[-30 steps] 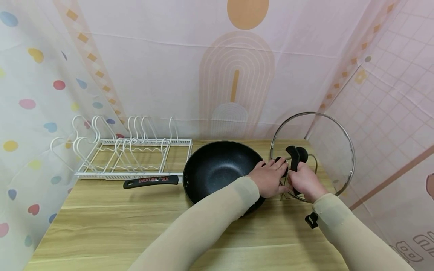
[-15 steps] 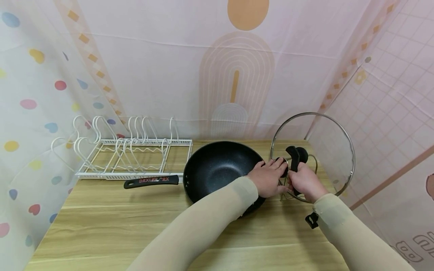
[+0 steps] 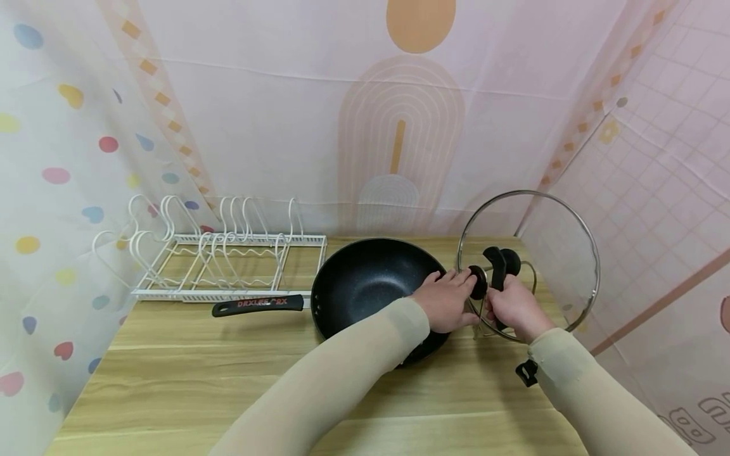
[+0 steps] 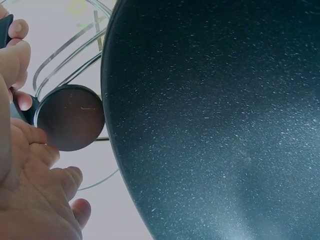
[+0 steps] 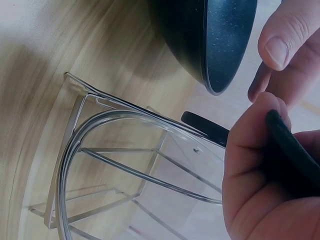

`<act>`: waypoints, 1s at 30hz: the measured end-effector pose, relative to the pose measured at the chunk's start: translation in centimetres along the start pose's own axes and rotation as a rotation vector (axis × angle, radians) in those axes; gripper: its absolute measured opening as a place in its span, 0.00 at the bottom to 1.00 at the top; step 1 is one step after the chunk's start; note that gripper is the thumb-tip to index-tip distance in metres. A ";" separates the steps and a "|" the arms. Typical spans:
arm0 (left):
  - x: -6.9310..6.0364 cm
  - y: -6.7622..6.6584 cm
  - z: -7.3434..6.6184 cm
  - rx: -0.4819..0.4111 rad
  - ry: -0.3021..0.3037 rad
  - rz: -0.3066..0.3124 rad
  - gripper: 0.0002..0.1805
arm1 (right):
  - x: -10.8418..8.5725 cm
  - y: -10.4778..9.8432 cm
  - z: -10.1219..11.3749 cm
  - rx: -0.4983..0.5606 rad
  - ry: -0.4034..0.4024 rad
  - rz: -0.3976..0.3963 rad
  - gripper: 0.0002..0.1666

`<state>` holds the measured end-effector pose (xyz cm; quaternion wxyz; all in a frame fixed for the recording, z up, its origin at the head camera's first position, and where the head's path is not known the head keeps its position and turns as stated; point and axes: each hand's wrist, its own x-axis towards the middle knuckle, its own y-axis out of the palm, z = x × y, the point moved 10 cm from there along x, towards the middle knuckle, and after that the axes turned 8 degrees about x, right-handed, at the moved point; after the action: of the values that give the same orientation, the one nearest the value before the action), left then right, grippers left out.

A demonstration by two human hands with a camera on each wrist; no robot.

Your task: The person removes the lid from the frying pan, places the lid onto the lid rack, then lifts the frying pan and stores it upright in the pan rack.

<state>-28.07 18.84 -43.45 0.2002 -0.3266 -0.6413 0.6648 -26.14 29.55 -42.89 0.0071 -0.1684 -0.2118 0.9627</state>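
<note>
A clear glass lid with a metal rim [image 3: 527, 192] stands upright at the right of the table, in a wire stand [image 5: 145, 176]. My right hand [image 3: 519, 307] grips the lid's black handle [image 3: 497, 269], fingers curled round it. My left hand [image 3: 447, 301] reaches over the wok's right edge with fingers extended. Its fingertips are at a round black disc [image 4: 70, 117] beside the handle; the left wrist view shows the disc's flat face. The black wok [image 3: 371, 285] sits left of the lid. The right palm is hidden from the head view.
A white wire rack [image 3: 228, 294] with upright hoops stands at the left. The wok's long black handle [image 3: 259, 305] points left in front of it. A black loop-shaped piece [image 3: 526, 372] shows below my right wrist. Patterned curtains [image 3: 274, 126] hang behind the wooden table [image 3: 228, 380].
My left hand has drawn back slightly to the left, so more of the black disc shows. The head view has shifted a little. My right hand keeps its hold on the lid handle.
</note>
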 end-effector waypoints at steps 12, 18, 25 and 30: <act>-1.1 0.4 1.4 0.036 -0.013 0.035 0.46 | -0.1 0.1 0.2 -0.040 -0.010 0.001 0.17; -1.2 0.9 2.7 0.028 -0.031 0.044 0.46 | -0.2 -0.1 0.3 -0.088 -0.008 -0.012 0.13; -1.4 1.3 3.8 0.020 -0.054 0.064 0.46 | -0.2 -0.1 0.5 -0.132 -0.013 -0.029 0.12; -1.6 1.5 4.4 0.017 -0.061 0.068 0.46 | -0.2 0.0 0.6 -0.121 -0.018 -0.038 0.11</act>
<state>-29.71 14.44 -44.81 0.1606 -0.3263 -0.6297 0.6864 -26.14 29.29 -42.32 0.0132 -0.1557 -0.2725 0.9494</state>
